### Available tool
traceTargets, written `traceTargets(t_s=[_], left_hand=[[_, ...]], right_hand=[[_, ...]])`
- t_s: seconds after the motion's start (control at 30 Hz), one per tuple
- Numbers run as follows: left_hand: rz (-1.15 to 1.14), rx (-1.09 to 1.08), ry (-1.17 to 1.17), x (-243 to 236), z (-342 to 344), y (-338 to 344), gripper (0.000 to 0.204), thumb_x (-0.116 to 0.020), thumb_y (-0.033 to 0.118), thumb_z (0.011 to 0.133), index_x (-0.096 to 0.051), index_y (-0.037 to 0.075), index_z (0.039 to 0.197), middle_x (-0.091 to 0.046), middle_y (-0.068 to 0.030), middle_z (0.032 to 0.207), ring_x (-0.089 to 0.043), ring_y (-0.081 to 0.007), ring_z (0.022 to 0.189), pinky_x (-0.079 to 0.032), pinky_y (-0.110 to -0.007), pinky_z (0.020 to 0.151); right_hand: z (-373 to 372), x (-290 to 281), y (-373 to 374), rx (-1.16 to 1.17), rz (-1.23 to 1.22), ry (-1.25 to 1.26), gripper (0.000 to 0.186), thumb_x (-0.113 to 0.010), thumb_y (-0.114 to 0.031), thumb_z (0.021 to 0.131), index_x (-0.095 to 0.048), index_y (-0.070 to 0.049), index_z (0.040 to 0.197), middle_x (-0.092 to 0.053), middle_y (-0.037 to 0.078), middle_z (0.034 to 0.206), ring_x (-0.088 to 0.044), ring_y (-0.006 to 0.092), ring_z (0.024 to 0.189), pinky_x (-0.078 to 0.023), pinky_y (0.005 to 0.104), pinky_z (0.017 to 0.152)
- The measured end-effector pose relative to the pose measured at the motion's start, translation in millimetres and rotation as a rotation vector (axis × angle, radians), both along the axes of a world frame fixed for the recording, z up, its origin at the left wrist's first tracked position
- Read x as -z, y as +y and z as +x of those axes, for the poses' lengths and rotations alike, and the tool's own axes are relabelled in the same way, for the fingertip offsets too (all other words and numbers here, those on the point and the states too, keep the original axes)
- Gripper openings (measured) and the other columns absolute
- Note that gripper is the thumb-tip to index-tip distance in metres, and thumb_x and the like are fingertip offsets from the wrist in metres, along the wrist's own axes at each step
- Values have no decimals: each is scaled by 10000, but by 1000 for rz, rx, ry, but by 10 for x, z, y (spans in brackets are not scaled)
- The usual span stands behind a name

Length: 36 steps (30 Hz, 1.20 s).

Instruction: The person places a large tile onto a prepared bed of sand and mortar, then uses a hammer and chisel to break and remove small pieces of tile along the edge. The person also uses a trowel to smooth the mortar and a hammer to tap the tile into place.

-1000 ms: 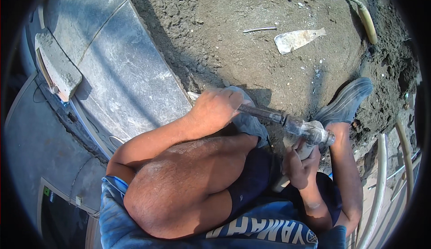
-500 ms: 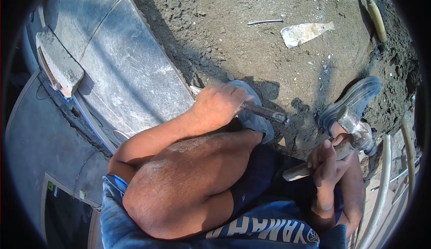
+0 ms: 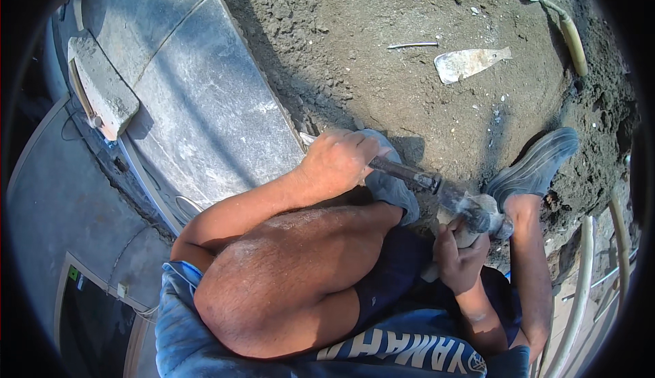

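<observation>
My left hand (image 3: 339, 164) is closed around a dark metal chisel (image 3: 411, 175). Its light-coloured far end meets the edge of the grey slab (image 3: 205, 84), while its struck end points right, over the soil. In my right hand (image 3: 462, 258) is a hammer (image 3: 481, 213), gripped by its wooden handle close to the head. The hammer head, blurred by motion, is just right of the chisel's struck end; whether they touch I cannot tell. My bent left knee lies below the chisel, and my left foot is partly hidden behind my left hand.
On the sandy soil lie a thin metal rod (image 3: 413, 45) and a flat pale blade (image 3: 471, 64). A trowel (image 3: 573, 44) rests at the far right. A cement-covered block (image 3: 106, 88) sits on the slabs at left. Pale poles (image 3: 578, 296) lean at lower right, beside my shoe (image 3: 535, 163).
My right hand has swung the hammer left, bringing its head from the right side to near the chisel's end. My left hand keeps its hold on the chisel. The whole view has shifted slightly.
</observation>
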<state>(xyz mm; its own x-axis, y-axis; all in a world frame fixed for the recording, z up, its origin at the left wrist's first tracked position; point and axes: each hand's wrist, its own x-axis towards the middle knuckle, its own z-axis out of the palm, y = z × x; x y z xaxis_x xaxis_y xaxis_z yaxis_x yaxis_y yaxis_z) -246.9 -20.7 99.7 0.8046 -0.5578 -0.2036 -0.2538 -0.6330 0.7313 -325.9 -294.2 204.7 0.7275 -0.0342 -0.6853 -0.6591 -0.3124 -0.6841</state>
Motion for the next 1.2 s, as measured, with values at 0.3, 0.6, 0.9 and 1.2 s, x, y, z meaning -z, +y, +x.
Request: traceTargets(t_s=[0.3, 0.6, 0.9, 1.2], left_hand=[[-277, 76, -159, 21, 9, -19, 366, -824, 115, 781, -474, 81, 682, -461, -53, 583, -480, -263, 488, -399, -396, 471], [-176, 126, 269, -114, 116, -125, 202, -746, 204, 855, -622, 49, 818, -619, -123, 678, -647, -351, 667, -519, -445, 600], [-379, -569, 681, -397, 1106, 99, 408, -666, 332, 1011, -535, 77, 719, -451, 38, 569, -379, -55, 517, -325, -271, 466], [67, -1250, 294, -587, 1034, 1193, 365, -722, 309, 977, -514, 107, 756, -401, 61, 557, -315, -36, 452, -216, -238, 432]], right_hand=[[541, -124, -171, 410, 89, -31, 171, -573, -22, 989, -424, -12, 1072, -514, 34, 616, -473, 93, 444, -390, 252, 417], [1366, 259, -453, 225, -112, -68, 176, -650, -99, 966, -512, -37, 1057, -476, -7, 612, -409, 72, 419, -337, 242, 404], [2858, 1001, -826, -1093, -400, -363, 346, -748, -149, 871, -587, 12, 1131, -594, 108, 757, -629, 266, 732, -513, 373, 702], [2612, 1012, -64, -1090, -659, -710, 391, -760, -161, 827, -667, -89, 1200, -661, 91, 1183, -624, 314, 1114, -522, 426, 918]])
